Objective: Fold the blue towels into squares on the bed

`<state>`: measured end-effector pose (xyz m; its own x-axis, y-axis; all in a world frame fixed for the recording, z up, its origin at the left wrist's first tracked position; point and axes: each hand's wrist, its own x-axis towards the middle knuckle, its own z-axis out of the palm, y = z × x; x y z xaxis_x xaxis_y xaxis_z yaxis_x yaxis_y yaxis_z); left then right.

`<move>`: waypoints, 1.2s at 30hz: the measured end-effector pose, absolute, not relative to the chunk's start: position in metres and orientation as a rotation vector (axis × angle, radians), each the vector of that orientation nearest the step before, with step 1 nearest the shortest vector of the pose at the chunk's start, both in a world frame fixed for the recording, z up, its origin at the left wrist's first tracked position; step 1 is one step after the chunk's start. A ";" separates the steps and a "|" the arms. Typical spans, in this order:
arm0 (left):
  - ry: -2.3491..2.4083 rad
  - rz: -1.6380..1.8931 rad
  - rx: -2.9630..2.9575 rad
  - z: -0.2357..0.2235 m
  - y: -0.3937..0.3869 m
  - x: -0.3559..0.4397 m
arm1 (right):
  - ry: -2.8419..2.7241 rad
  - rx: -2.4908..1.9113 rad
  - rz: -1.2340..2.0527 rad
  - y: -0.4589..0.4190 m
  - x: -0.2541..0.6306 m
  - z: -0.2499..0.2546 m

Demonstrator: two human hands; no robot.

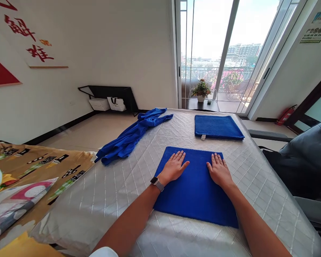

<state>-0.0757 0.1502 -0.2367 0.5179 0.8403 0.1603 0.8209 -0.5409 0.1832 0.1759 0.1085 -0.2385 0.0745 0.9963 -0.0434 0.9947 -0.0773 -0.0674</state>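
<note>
A blue towel [194,192] lies flat on the quilted mattress [117,200] in front of me, spread as a near-square. My left hand [174,166] rests palm down on its upper left part, fingers stretched out and thumb apart. On the upper right part lies my right hand [218,169], also flat with fingers extended. Neither hand grips anything. Beyond the right hand sits a folded blue towel [218,126] with a small white tag at its near edge. To the far left, a crumpled blue cloth [133,135] stretches along the mattress edge.
A patterned tan blanket [42,167] and a pillow [18,203] lie at the left. Dark bags or clothing [305,160] are piled at the right. Behind the mattress stand a small table with a flower pot [201,97] and a black shelf [115,94] with white bags.
</note>
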 end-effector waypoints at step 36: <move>1.460 0.340 2.494 -0.212 0.145 -0.070 | -1.998 -2.334 0.256 0.114 0.192 -0.234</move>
